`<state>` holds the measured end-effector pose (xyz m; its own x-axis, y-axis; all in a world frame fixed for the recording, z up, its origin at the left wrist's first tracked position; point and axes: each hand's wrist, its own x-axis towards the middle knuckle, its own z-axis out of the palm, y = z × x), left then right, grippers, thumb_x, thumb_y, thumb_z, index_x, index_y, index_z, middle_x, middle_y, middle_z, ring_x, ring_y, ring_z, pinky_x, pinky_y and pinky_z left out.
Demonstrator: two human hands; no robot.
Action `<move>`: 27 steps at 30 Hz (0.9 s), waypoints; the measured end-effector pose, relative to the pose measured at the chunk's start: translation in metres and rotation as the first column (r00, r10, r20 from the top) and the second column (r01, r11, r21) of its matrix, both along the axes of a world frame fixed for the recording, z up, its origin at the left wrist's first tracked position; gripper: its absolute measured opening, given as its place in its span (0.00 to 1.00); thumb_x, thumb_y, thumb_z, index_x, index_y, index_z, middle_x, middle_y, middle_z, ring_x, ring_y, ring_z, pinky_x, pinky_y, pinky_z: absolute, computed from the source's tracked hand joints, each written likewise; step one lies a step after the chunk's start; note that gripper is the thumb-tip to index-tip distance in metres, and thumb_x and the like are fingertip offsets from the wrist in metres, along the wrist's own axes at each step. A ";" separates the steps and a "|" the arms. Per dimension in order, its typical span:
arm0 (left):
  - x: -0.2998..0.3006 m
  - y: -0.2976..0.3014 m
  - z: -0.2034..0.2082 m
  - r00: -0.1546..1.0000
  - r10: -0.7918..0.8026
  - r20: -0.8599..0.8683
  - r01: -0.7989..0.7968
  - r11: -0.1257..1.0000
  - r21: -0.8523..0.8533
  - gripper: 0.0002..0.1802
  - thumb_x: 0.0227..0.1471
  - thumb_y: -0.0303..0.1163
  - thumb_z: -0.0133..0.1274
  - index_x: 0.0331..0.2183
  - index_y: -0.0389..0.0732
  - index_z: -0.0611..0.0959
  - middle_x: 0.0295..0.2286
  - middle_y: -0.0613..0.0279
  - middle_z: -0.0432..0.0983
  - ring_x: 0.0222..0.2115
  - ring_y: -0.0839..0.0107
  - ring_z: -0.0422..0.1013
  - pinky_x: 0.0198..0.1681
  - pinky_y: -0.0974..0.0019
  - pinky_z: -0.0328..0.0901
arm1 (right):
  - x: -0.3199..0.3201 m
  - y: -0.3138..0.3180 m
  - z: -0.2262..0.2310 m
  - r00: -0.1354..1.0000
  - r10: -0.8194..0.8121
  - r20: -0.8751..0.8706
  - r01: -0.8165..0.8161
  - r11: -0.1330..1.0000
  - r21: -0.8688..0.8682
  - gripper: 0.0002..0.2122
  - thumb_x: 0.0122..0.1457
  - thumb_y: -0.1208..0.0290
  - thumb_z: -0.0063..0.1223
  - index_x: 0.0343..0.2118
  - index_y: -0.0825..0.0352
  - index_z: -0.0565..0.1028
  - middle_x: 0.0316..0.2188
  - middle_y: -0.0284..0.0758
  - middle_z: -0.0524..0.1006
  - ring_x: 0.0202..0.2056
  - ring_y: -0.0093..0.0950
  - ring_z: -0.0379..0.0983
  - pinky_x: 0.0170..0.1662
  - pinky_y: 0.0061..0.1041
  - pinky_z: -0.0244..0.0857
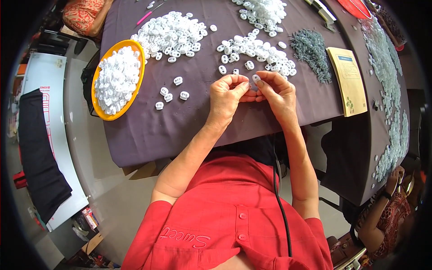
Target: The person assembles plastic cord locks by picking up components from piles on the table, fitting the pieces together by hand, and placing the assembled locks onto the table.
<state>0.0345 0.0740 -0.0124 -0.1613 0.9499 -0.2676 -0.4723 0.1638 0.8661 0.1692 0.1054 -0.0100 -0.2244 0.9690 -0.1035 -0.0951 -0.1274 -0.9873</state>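
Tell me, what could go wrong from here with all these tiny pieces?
The white plastic piece at the fingertips of the right hand is small, so it could slip and get lost among the loose white pieces just beyond. The orange bowl is heaped full at the left edge of the table; a bump might spill its contents. The grey slivers lie close to those loose pieces, so a careless sweep could mix the two.

Stitched cursive lettering (184, 237) on red shirt (216, 180), red characters (47, 119) on white panel (38, 72), small print (345, 67) on tan booklet (340, 85)
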 end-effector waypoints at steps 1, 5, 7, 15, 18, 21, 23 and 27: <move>0.000 0.000 0.000 1.000 0.000 -0.024 0.000 1.000 -0.002 0.03 0.49 0.20 0.48 0.29 0.30 0.75 0.23 0.57 0.75 0.21 0.72 0.74 0.26 0.71 0.73 | 0.000 0.000 0.000 1.000 0.000 0.000 0.000 1.000 -0.001 0.09 0.52 0.78 0.53 0.37 0.70 0.74 0.26 0.28 0.74 0.24 0.13 0.69 0.26 0.13 0.67; 0.001 -0.001 0.002 0.998 -0.006 -0.070 0.005 1.000 -0.008 0.03 0.50 0.21 0.48 0.30 0.31 0.75 0.24 0.55 0.75 0.22 0.69 0.75 0.28 0.69 0.73 | -0.001 -0.002 0.000 0.999 0.008 0.039 -0.009 0.999 0.031 0.09 0.52 0.78 0.53 0.37 0.70 0.74 0.25 0.28 0.75 0.24 0.13 0.68 0.25 0.13 0.67; 0.002 -0.001 0.004 0.995 -0.013 -0.101 0.013 1.000 -0.007 0.04 0.50 0.22 0.49 0.31 0.31 0.76 0.24 0.57 0.75 0.22 0.71 0.74 0.27 0.71 0.73 | -0.001 -0.002 -0.001 0.999 0.000 0.039 -0.001 1.000 0.029 0.08 0.52 0.78 0.54 0.36 0.70 0.74 0.25 0.28 0.75 0.24 0.13 0.68 0.25 0.13 0.66; 0.003 0.002 0.004 0.985 -0.051 -0.163 0.047 0.998 -0.032 0.05 0.49 0.24 0.51 0.31 0.32 0.77 0.24 0.58 0.76 0.22 0.74 0.74 0.26 0.73 0.72 | -0.001 -0.001 -0.002 0.998 0.015 0.063 -0.019 0.998 0.060 0.08 0.52 0.78 0.53 0.36 0.70 0.75 0.24 0.28 0.75 0.23 0.13 0.68 0.24 0.12 0.65; 0.000 0.002 0.007 0.980 -0.096 -0.176 0.085 0.994 -0.069 0.05 0.50 0.23 0.51 0.31 0.31 0.77 0.25 0.57 0.76 0.22 0.73 0.74 0.26 0.72 0.72 | 0.001 0.001 -0.003 0.998 0.036 0.058 -0.039 0.997 0.060 0.08 0.52 0.78 0.53 0.36 0.70 0.75 0.24 0.28 0.75 0.23 0.13 0.69 0.25 0.12 0.65; -0.003 0.003 0.003 0.982 -0.131 -0.138 0.122 0.990 -0.069 0.06 0.50 0.22 0.50 0.32 0.31 0.76 0.26 0.57 0.76 0.23 0.73 0.74 0.26 0.72 0.72 | 0.001 0.002 -0.002 0.996 0.044 0.078 -0.051 0.995 0.089 0.07 0.53 0.78 0.50 0.35 0.72 0.75 0.23 0.31 0.76 0.22 0.15 0.70 0.25 0.14 0.66; -0.003 0.002 0.000 0.986 -0.126 -0.105 0.122 0.991 -0.046 0.06 0.50 0.22 0.50 0.32 0.30 0.76 0.26 0.56 0.75 0.23 0.72 0.74 0.26 0.72 0.72 | 0.001 0.003 -0.002 0.995 0.054 0.087 -0.062 0.994 0.085 0.07 0.53 0.78 0.50 0.35 0.72 0.75 0.23 0.32 0.76 0.22 0.15 0.70 0.25 0.14 0.66; 0.001 0.000 -0.002 0.986 -0.053 -0.157 0.054 0.999 -0.001 0.05 0.50 0.20 0.49 0.32 0.31 0.75 0.26 0.57 0.75 0.22 0.72 0.74 0.27 0.72 0.72 | 0.001 0.004 -0.002 0.990 0.069 0.123 -0.077 0.995 0.057 0.07 0.53 0.78 0.50 0.34 0.72 0.75 0.23 0.32 0.76 0.22 0.14 0.70 0.24 0.14 0.66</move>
<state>0.0360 0.0737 -0.0145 -0.1502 0.9592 -0.2397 -0.3210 0.1820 0.9294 0.1702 0.1094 -0.0124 -0.2841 0.9559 -0.0749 0.0329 -0.0684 -0.9971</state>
